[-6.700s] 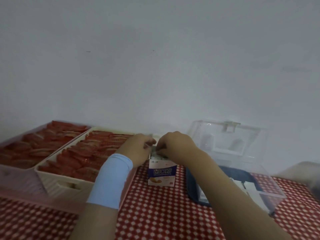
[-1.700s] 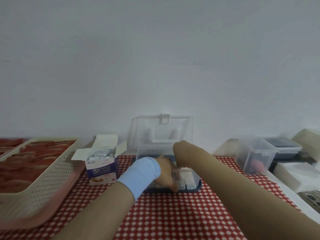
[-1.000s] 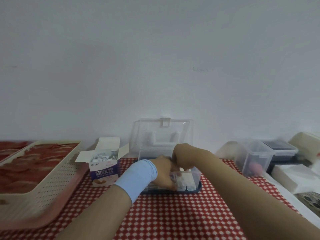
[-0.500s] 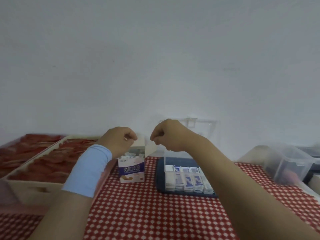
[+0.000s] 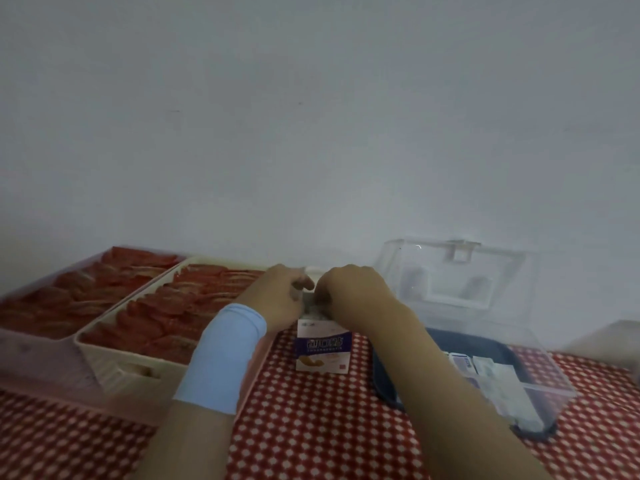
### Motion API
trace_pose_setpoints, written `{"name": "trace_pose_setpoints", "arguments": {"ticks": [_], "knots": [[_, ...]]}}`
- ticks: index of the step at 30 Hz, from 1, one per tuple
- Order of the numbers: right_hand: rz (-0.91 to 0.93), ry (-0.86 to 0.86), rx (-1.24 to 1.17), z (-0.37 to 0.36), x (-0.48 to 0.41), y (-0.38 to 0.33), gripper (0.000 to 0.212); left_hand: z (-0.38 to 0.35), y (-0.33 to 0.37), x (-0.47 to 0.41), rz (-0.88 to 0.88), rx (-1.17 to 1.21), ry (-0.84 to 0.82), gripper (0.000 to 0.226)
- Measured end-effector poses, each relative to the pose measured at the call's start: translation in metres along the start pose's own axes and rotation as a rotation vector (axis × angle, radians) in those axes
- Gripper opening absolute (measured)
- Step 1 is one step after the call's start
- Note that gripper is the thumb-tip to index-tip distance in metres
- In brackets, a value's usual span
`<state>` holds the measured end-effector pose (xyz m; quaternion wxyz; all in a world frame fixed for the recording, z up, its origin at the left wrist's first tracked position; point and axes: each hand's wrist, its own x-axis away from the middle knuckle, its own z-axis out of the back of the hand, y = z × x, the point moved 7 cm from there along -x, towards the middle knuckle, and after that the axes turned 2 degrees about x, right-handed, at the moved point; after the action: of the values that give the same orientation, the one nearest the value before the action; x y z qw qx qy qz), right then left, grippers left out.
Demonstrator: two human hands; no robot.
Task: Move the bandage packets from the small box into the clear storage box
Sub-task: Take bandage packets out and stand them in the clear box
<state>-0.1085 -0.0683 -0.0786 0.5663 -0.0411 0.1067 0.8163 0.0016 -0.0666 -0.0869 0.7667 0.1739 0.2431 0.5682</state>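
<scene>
Now, centre frame, left hand [image 5: 277,297] and right hand [image 5: 353,292] curl over the top of the small box [image 5: 323,346]; whether they pinch anything, can't tell. Lower right, bandage packets [image 5: 491,372] lie in the open clear storage box [image 5: 547,379].

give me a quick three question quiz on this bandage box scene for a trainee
1. Fill the gap: the small box stands to the ___ of the clear storage box.
2. True or false: the clear storage box's lid stands open.
3. The left hand and right hand are: A at the small box's top; B inside the clear storage box; C on its lid.
Key: 1 left; 2 true; 3 A.
</scene>
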Motion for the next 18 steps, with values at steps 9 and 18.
{"name": "trace_pose_setpoints", "arguments": {"ticks": [9,18], "knots": [[-0.088,0.060,-0.283,-0.001,0.003,0.013,0.021,0.001,-0.008,0.000,0.020,0.104,-0.038,0.029],[-0.063,0.226,-0.736,0.005,0.010,0.028,0.013,0.010,-0.001,0.002,-0.061,0.221,0.156,0.021]]}}
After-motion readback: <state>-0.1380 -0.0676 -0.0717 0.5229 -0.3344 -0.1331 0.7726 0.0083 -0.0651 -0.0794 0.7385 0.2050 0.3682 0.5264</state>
